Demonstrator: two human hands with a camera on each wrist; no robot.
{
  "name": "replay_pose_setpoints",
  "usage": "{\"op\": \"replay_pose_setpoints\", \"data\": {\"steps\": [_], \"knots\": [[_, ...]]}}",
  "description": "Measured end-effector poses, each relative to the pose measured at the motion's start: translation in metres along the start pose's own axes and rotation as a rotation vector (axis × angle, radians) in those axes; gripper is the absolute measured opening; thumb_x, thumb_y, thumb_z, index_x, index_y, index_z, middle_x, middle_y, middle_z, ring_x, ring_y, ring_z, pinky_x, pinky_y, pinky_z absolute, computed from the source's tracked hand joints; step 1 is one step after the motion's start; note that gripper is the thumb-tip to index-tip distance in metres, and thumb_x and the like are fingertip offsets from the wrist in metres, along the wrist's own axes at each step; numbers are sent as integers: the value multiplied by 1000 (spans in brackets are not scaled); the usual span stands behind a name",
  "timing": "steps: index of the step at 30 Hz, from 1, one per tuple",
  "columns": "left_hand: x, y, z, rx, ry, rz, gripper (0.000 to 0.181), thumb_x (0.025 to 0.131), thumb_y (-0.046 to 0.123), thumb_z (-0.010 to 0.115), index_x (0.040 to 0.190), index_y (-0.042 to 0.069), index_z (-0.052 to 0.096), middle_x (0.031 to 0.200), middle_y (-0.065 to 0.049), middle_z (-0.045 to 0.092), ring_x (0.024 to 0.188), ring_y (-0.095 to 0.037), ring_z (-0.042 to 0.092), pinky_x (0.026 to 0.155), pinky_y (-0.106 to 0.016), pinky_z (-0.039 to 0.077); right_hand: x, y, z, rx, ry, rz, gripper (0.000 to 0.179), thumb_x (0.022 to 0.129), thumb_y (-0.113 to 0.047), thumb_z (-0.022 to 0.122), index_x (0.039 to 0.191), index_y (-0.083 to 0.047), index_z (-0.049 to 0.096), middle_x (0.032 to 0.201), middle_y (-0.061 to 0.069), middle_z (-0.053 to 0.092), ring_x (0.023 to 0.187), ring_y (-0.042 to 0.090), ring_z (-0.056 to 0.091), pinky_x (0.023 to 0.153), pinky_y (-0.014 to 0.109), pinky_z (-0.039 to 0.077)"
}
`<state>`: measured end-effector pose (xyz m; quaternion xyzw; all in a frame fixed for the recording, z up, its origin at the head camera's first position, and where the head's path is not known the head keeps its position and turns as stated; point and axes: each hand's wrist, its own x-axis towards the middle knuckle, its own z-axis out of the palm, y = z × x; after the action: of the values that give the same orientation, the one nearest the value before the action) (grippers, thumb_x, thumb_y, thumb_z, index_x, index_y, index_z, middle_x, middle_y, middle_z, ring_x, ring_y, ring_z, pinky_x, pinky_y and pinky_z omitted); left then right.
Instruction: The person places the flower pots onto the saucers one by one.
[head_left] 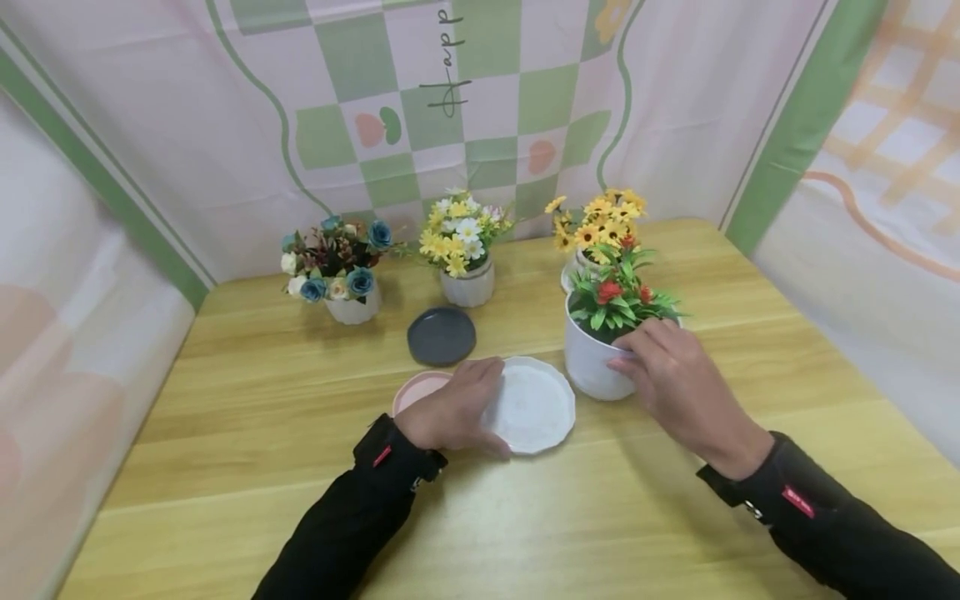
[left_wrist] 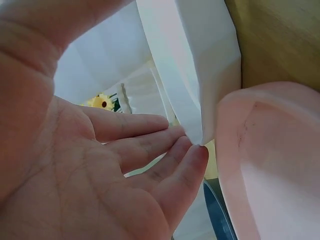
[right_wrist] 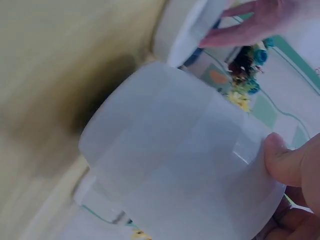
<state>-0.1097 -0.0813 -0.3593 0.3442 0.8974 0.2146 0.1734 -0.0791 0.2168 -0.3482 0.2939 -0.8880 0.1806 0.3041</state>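
Note:
My right hand grips the near-right rim of a white flowerpot with red flowers and green leaves. In the right wrist view, the thumb presses the outside of the pot and a shadow lies beside its base. To the left of this pot is a white scalloped saucer. My left hand spans that saucer's left edge, its fingers fairly straight; in the left wrist view fingertips touch the rim, while the thumb tip is out of frame. A pink saucer lies partly hidden under the left hand.
Behind the saucers lies a dark grey saucer. Farther back stand white pots with blue and cream flowers, yellow and white daisies, and orange-yellow flowers. A patterned curtain encloses the wooden table.

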Motion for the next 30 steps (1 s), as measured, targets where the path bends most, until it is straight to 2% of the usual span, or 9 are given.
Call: {"op": "replay_pose_setpoints", "data": {"steps": [5, 7, 9, 12, 16, 19, 24, 30], "knots": [[0, -4, -3, -29, -11, 13, 114, 81, 29, 93, 161, -13, 23, 169, -30, 29, 159, -41, 26, 135, -48, 22, 14, -9, -7, 19, 26, -60, 20, 81, -5, 85, 92, 3, 71, 86, 11, 66, 81, 24, 61, 69, 40, 51], [0, -6, -4, -46, -17, 8, 114, 82, 28, 93, 161, -13, 22, 170, -30, 28, 160, -41, 24, 135, -48, 21, 20, -16, -9, 36, 39, -94, 20, 91, -16, 79, 92, 2, 71, 87, 11, 66, 80, 23, 61, 69, 40, 52], [0, -7, -5, -61, -25, 1, 114, 83, 26, 92, 162, -13, 20, 171, -30, 25, 161, -41, 22, 135, -48, 20, 24, -23, -8, 57, 54, -130, 30, 100, -27, 68, 91, 1, 71, 87, 10, 66, 80, 22, 60, 69, 39, 52], [0, -8, -5, -70, -8, 8, 110, 80, 24, 93, 159, -12, 26, 166, -29, 33, 157, -41, 29, 134, -49, 22, 29, -34, -5, 81, 69, -179, 39, 105, -34, 58, 91, 0, 72, 88, 8, 67, 80, 21, 61, 69, 38, 53], [2, -10, -5, -92, 25, 9, 102, 74, 19, 96, 155, -6, 39, 156, -23, 47, 147, -38, 40, 131, -49, 29, 29, -46, 3, 114, 53, -202, 17, 88, -17, 79, 92, -2, 73, 89, 6, 67, 81, 18, 62, 71, 37, 56], [4, -11, -4, -97, 28, -6, 100, 71, 18, 98, 153, -2, 44, 151, -21, 53, 141, -35, 45, 127, -48, 33, 26, -52, 10, 138, 25, -190, 22, 76, -8, 86, 93, -4, 73, 90, 4, 69, 83, 17, 63, 72, 36, 57], [7, -10, -4, -32, 12, -28, 94, 73, 23, 98, 150, -1, 49, 143, -18, 60, 133, -32, 50, 122, -46, 38, 17, -55, 19, 159, -14, -167, 23, 75, -9, 87, 93, -6, 73, 90, 1, 68, 84, 15, 63, 71, 33, 54], [7, -11, -5, -32, 3, -21, 100, 75, 24, 96, 156, 1, 44, 148, -18, 57, 137, -32, 47, 125, -46, 34, 9, -55, 26, 144, -55, -173, 23, 76, -11, 88, 92, -8, 72, 90, -1, 67, 85, 13, 62, 70, 31, 54]]}}
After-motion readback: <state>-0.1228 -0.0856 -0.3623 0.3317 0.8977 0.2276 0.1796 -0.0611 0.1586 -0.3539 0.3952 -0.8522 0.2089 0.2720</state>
